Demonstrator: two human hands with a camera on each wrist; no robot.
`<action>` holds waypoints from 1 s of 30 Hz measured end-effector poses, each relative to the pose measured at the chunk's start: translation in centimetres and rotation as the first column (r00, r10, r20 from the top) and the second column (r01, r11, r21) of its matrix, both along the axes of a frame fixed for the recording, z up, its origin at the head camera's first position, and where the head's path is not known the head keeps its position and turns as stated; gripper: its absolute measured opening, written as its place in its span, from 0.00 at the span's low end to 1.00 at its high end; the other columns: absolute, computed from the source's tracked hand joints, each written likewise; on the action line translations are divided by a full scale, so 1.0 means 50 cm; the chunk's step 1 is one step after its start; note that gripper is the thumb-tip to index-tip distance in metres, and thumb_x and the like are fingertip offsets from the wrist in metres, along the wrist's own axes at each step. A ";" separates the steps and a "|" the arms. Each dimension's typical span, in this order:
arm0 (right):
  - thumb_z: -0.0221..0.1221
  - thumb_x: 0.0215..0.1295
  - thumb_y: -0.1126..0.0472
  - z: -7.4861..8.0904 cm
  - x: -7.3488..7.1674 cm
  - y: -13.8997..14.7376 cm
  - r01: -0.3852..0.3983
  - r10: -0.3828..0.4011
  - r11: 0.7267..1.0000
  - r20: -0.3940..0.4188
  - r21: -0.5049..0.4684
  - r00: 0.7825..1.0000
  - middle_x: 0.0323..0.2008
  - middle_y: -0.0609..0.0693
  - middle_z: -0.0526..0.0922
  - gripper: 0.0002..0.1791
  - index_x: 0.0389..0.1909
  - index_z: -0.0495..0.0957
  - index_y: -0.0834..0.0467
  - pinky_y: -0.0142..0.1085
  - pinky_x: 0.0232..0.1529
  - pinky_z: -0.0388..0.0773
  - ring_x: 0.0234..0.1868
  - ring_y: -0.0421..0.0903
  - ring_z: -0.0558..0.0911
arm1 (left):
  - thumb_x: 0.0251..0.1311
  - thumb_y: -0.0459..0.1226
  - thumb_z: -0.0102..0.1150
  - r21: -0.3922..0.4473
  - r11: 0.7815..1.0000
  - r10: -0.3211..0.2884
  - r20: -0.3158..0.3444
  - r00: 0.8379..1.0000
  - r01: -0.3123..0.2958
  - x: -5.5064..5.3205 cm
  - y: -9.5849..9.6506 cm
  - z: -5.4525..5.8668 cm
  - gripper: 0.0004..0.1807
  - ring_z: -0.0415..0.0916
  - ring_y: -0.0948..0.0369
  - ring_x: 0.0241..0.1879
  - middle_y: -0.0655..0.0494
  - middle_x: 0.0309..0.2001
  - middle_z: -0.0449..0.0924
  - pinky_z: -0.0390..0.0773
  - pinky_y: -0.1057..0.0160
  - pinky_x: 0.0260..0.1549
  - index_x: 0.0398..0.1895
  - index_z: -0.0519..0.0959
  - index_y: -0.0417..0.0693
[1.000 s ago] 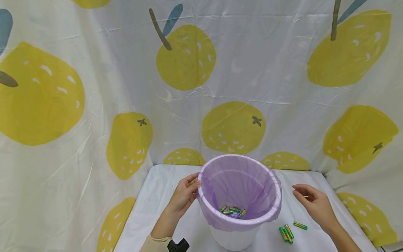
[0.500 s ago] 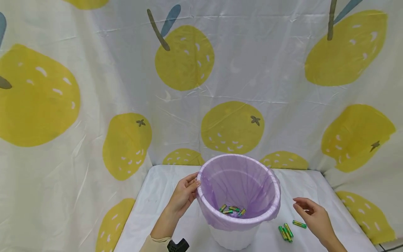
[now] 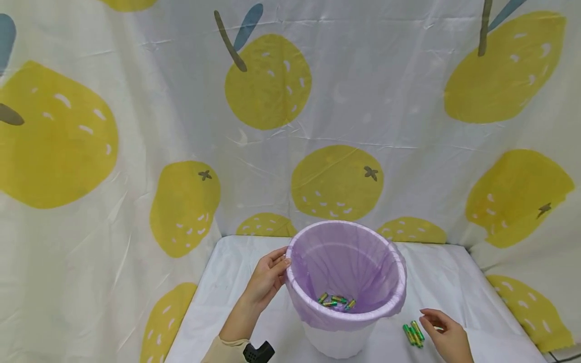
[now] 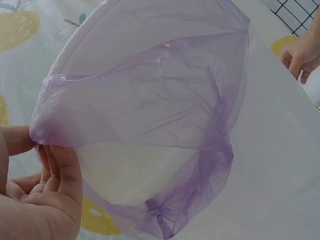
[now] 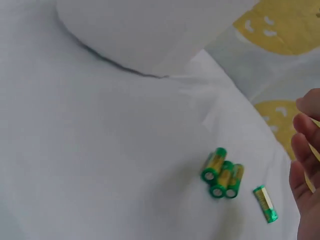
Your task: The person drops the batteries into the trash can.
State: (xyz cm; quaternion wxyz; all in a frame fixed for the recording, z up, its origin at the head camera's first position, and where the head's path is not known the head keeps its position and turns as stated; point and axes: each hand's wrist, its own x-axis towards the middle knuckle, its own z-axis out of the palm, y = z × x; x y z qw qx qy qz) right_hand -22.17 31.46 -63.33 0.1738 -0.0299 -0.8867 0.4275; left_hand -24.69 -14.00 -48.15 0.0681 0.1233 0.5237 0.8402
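A white trash bin [image 3: 338,343] with a purple plastic liner [image 3: 358,252] stands on the table. My left hand [image 3: 265,282] pinches its left rim through the liner, thumb outside in the left wrist view. Several green and gold batteries [image 3: 336,301] lie at the bottom inside the bin. To the right of the bin, a small cluster of batteries [image 3: 413,334] lies on the cloth. My right hand [image 3: 447,335] hovers just right of that cluster, fingers loosely bent and holding nothing. A single battery [image 5: 265,204] lies near those fingers in the right wrist view; the hand mostly hides it in the head view.
White cloth [image 3: 476,282] covers the table. A curtain [image 3: 413,101] printed with yellow fruit hangs behind and along both sides. The left wrist view shows a dark wire grid [image 4: 295,15] past the table edge. A black device [image 3: 257,352] sits at my left wrist.
My right hand has come down and nearer to me, from beside the bin's rim to the loose batteries. My left hand stays on the rim, and the bin has not moved.
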 end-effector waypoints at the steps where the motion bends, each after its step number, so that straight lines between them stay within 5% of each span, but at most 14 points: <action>1: 0.70 0.66 0.62 -0.013 0.001 0.001 0.012 -0.012 1.000 0.012 0.003 1.000 0.28 0.45 0.86 0.11 0.44 0.87 0.66 0.24 0.28 0.76 0.28 0.30 0.80 | 0.74 0.27 0.52 0.002 1.000 0.000 0.001 1.000 0.000 0.000 0.000 0.000 0.29 0.81 0.64 0.39 0.53 0.44 0.80 0.82 0.67 0.39 0.72 0.57 0.21; 8: 0.68 0.66 0.60 -0.092 0.001 0.007 0.121 -0.121 0.993 0.100 0.009 0.988 0.32 0.51 0.87 0.14 0.46 0.86 0.66 0.27 0.27 0.78 0.28 0.31 0.79 | 0.74 0.26 0.51 0.020 1.000 0.015 0.014 1.000 -0.015 -0.001 0.002 0.005 0.28 0.81 0.62 0.38 0.51 0.42 0.80 0.82 0.67 0.37 0.73 0.59 0.24; 14: 0.69 0.61 0.60 -0.130 0.007 -0.001 0.247 -0.245 0.969 0.161 0.003 0.956 0.26 0.49 0.86 0.16 0.43 0.85 0.70 0.27 0.23 0.73 0.23 0.34 0.77 | 0.74 0.26 0.52 0.027 1.000 0.012 0.019 1.000 -0.013 0.000 0.003 0.002 0.28 0.81 0.62 0.39 0.51 0.42 0.80 0.83 0.67 0.38 0.73 0.59 0.24; 23: 0.71 0.57 0.63 -0.156 0.003 -0.006 0.301 -0.301 0.953 0.105 0.017 0.948 0.24 0.50 0.85 0.15 0.40 0.86 0.71 0.26 0.20 0.71 0.21 0.34 0.76 | 0.74 0.26 0.52 0.023 1.000 0.014 0.023 1.000 -0.014 0.001 0.003 0.000 0.28 0.81 0.62 0.39 0.50 0.42 0.79 0.83 0.67 0.39 0.72 0.60 0.23; 30: 0.70 0.53 0.65 -0.163 -0.003 0.008 0.274 -0.286 0.953 0.088 0.131 0.954 0.29 0.54 0.86 0.15 0.41 0.87 0.68 0.30 0.25 0.71 0.26 0.38 0.78 | 0.74 0.26 0.52 0.019 1.000 0.006 0.019 1.000 -0.007 0.002 0.002 -0.001 0.28 0.81 0.62 0.39 0.51 0.42 0.79 0.83 0.66 0.39 0.72 0.60 0.23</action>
